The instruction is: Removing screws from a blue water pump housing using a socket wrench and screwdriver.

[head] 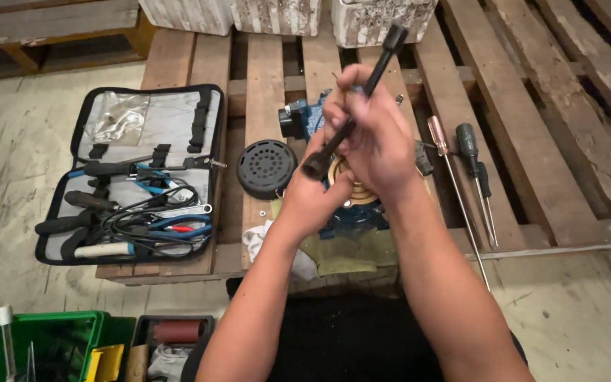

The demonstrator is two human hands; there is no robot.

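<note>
Two hands were seen closed together over a wooden pallet (263,78). The right hand (376,138) was wrapped tight about the middle of a long black socket wrench (353,106), which was held tilted, its upper end pointing up and away and its hollow lower end (316,166) turned toward the camera. The left hand (312,198) was curled beneath, its fingers pressed against the right hand and the lower part of the tool; how much of the shaft it actually gripped could not be told. Directly under both hands a blue motor housing (302,117) was set on the pallet, with copper-coloured windings (358,191) partly visible and a greenish cloth (341,255) laid under it. Just to its left a round black slotted cover (266,168) was lying flat, and a white rag (257,240) was bunched near the left wrist. To the right, well apart from the hands, three screwdrivers (469,184) were laid side by side across the boards. Further left an open tool pouch (136,173) was spread out, half on the pallet and half over the concrete floor (8,163), filled with pliers, cables and handles. At the near left corner a green crate (51,343) was partly in view.
</note>
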